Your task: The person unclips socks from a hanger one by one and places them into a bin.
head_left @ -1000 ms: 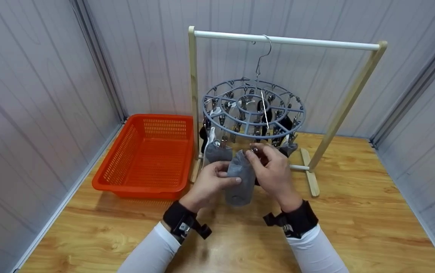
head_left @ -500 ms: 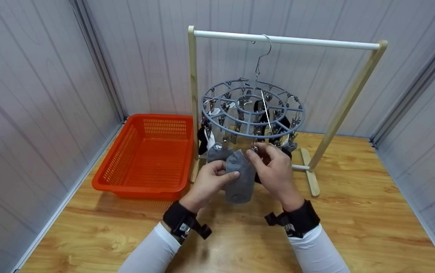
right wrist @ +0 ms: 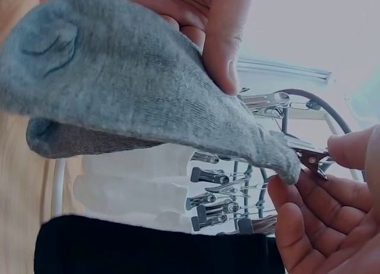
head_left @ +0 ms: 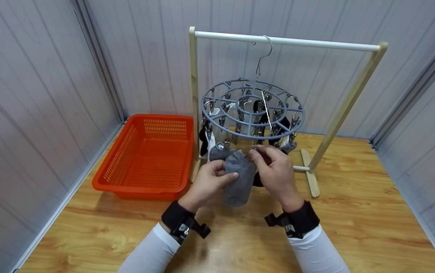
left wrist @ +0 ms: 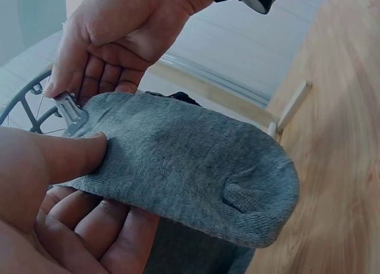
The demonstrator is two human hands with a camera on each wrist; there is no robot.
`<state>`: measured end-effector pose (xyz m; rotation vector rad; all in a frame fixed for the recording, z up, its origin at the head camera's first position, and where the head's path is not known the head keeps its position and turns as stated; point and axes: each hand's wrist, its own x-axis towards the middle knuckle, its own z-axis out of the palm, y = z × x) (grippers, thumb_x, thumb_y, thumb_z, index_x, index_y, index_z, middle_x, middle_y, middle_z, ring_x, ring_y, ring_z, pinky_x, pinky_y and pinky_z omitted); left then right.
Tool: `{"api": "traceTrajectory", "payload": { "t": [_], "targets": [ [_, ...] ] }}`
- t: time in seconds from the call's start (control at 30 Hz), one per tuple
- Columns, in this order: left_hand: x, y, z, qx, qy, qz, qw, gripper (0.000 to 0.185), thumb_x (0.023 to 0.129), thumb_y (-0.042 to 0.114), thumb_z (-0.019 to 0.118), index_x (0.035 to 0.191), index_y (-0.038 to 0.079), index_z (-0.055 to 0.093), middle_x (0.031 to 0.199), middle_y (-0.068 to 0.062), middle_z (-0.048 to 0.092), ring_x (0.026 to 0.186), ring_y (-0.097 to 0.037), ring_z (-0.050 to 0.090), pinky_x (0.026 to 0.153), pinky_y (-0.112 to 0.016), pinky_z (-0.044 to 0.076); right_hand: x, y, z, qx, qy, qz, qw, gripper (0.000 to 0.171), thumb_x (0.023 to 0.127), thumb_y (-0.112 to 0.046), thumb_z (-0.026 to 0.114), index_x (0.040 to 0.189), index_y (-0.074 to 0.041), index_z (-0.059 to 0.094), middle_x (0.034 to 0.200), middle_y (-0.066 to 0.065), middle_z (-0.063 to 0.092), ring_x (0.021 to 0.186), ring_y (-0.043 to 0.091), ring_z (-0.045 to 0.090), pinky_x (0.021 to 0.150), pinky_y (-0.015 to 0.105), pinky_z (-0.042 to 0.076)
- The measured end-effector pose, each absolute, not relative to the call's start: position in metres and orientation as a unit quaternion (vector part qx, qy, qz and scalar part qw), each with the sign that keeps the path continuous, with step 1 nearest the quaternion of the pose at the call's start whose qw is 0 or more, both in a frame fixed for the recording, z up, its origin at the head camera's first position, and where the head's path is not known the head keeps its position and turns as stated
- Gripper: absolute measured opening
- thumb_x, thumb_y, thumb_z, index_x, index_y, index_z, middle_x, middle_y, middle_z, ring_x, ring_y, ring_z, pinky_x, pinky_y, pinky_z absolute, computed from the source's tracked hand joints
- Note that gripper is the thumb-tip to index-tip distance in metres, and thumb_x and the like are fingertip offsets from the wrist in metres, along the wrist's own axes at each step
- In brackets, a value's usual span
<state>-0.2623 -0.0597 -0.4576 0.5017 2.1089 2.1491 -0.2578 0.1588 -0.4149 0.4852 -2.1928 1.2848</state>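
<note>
Head view: gray sock (head_left: 241, 191) hanging upright, just below the front rim of the round hanger (head_left: 250, 124).
Left hand (head_left: 209, 184): thumb and fingers pinch the sock near its cuff.
Right hand (head_left: 277, 172): thumb and fingers pinch a metal clip (right wrist: 310, 158) touching the cuff; whether it bites the cloth, cannot tell.
Rack: white bar (head_left: 323, 43) bears the hanger's hook (head_left: 264, 55).
Orange basket (head_left: 141, 189): on the wooden table (head_left: 357, 227), left of the rack.

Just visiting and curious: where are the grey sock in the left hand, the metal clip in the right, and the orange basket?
Grey sock (head_left: 240, 186): head view, middle of its fabric.
Metal clip (left wrist: 72, 115): left wrist view, its silvery body.
Orange basket (head_left: 151, 163): head view, its bare bottom.
</note>
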Motion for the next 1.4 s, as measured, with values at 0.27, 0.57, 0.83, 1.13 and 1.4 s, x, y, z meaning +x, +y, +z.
{"api": "traceTrajectory", "payload": {
  "t": [0.27, 0.57, 0.83, 1.13, 1.4],
  "targets": [
    [-0.261, -0.064, -0.451, 0.163, 0.696, 0.697, 0.054, 0.020, 0.100, 0.007, 0.081, 0.115, -0.003, 0.073, 0.105, -0.016, 0.083, 0.092, -0.020, 0.079, 0.071, -0.031, 0.063, -0.259, 0.160, -0.418, 0.195, -0.811, 0.452, 0.316, 0.021, 0.105, -0.015, 0.080, 0.118, 0.000, 0.084, 0.100, 0.006, 0.080, 0.079, 0.016, 0.070, 0.069, 0.024, 0.053],
    [-0.263, -0.069, -0.448, 0.172, 0.708, 0.683, 0.055, 0.013, 0.100, 0.007, 0.082, 0.106, 0.001, 0.072, 0.078, 0.001, 0.071, 0.072, -0.012, 0.066, 0.061, -0.025, 0.051, -0.260, 0.159, -0.419, 0.215, -0.798, 0.444, 0.347, 0.017, 0.103, -0.015, 0.083, 0.115, -0.003, 0.087, 0.104, 0.006, 0.083, 0.080, 0.016, 0.073, 0.071, 0.020, 0.053],
    [-0.260, -0.078, -0.440, 0.160, 0.734, 0.656, 0.070, 0.014, 0.099, 0.009, 0.084, 0.100, 0.006, 0.071, 0.068, 0.006, 0.059, 0.065, -0.009, 0.058, 0.059, -0.026, 0.048, -0.262, 0.160, -0.421, 0.222, -0.782, 0.450, 0.370, 0.015, 0.100, -0.008, 0.084, 0.112, 0.000, 0.086, 0.101, 0.007, 0.083, 0.078, 0.019, 0.075, 0.071, 0.017, 0.052],
    [-0.259, -0.095, -0.427, 0.169, 0.752, 0.631, 0.085, 0.013, 0.099, 0.011, 0.085, 0.104, 0.006, 0.074, 0.071, 0.003, 0.061, 0.065, -0.011, 0.058, 0.058, -0.025, 0.049, -0.259, 0.161, -0.419, 0.207, -0.793, 0.469, 0.328, 0.020, 0.103, -0.015, 0.083, 0.118, -0.002, 0.084, 0.099, 0.004, 0.080, 0.075, 0.016, 0.069, 0.067, 0.022, 0.052],
    [-0.261, -0.119, -0.415, 0.188, 0.781, 0.585, 0.115, 0.017, 0.099, 0.019, 0.087, 0.100, 0.012, 0.072, 0.076, 0.001, 0.058, 0.073, -0.016, 0.056, 0.065, -0.029, 0.047, -0.259, 0.161, -0.418, 0.210, -0.794, 0.466, 0.329, 0.020, 0.100, -0.018, 0.087, 0.116, -0.006, 0.084, 0.092, -0.001, 0.075, 0.074, 0.014, 0.066, 0.066, 0.022, 0.051]
  ]
}}
